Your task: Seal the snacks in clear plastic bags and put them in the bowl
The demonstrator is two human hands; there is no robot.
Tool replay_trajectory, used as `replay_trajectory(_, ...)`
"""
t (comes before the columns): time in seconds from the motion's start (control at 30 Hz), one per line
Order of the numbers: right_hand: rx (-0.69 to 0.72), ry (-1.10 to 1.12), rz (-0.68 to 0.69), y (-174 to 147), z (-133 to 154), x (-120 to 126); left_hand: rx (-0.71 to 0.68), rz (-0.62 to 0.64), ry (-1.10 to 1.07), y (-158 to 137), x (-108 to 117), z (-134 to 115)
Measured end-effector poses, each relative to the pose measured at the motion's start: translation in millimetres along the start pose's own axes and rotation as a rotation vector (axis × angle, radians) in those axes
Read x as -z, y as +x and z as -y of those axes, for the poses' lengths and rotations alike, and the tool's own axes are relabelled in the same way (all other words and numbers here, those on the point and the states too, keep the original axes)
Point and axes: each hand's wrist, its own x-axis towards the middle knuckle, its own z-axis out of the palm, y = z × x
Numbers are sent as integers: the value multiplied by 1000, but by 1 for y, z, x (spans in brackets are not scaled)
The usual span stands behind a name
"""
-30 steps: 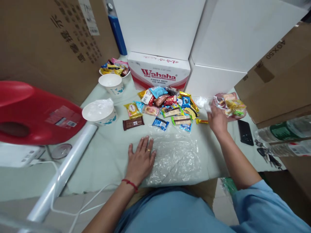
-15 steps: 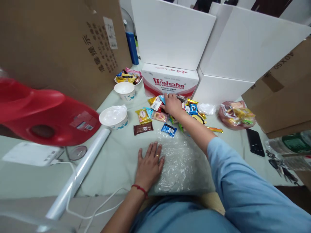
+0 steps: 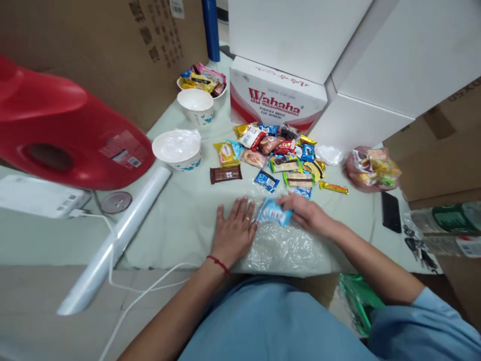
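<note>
My right hand (image 3: 306, 213) grips a light blue snack packet (image 3: 274, 212) by its right end, just above a clear plastic bag (image 3: 285, 250). Flat on the table, fingers spread, lies my left hand (image 3: 235, 228), at the left edge of that bag. Beyond both hands is a pile of wrapped snacks (image 3: 270, 145). A brown bar (image 3: 226, 174), a dark blue packet (image 3: 266, 181) and a yellow packet (image 3: 227, 154) sit at its near and left side. An orange-yellow stick packet (image 3: 334, 188) lies to the right.
Two white paper bowls (image 3: 176, 158) stand at left, before a bowl of snacks (image 3: 203, 82). A red jug (image 3: 71, 130), a plastic roll (image 3: 116, 245) and a white cable (image 3: 150, 288) occupy the left. A Wahaba carton (image 3: 278, 98) backs the pile. Rightward are a snack bag (image 3: 372, 169), phone (image 3: 391, 212) and keys (image 3: 421, 253).
My right hand has drawn back from the pile toward me, bringing the light blue packet over the clear bag. My left hand stays flat on the table. The view has tilted downward.
</note>
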Motion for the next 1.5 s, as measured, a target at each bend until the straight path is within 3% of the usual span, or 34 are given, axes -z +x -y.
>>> replay_trajectory(0.1, -96, -72, 99, -35, -1, -15, -7, -7, 3, 0, 0, 0)
replay_trajectory(0.27, -195, -192, -148, -33, 15, -24, -10, -18, 26, 1, -1, -1)
replay_trajectory(0.43, -269, -350, -4, -20, 34, -54, 22, -3, 68, 2, -2, -3)
replay_trajectory(0.6, -185, -380, -5, -21, 26, -50, 24, -5, 73, 2, -5, -4)
replay_trajectory(0.77, -224, -362, 53, -31, 14, -49, 0, -106, -49, -4, 3, 10)
replay_trajectory(0.83, -162, -308, -43, -49, 16, -45, -74, -175, -115, -14, 14, 18)
replay_trajectory(0.9, -83, -226, -139, -77, 20, -40, -246, -160, -197, -27, 28, 26)
replay_trajectory(1.0, -42, -134, -102, -122, 26, -40, -484, 51, -315, -49, 39, 34)
replay_trajectory(1.07, -56, -160, -56, -146, 27, -51, -510, 151, -320, -59, 37, 38)
replay_trajectory(1.23, -58, -121, -151, -159, 22, -69, -398, 99, -333, -52, 23, 43)
replay_trajectory(1.37, -118, 66, -190, -131, 16, -38, -111, 59, -431, -19, 31, 31)
replay_trajectory(1.5, -402, 75, -223, -98, -5, -8, 201, 26, -411, 22, 37, 13)
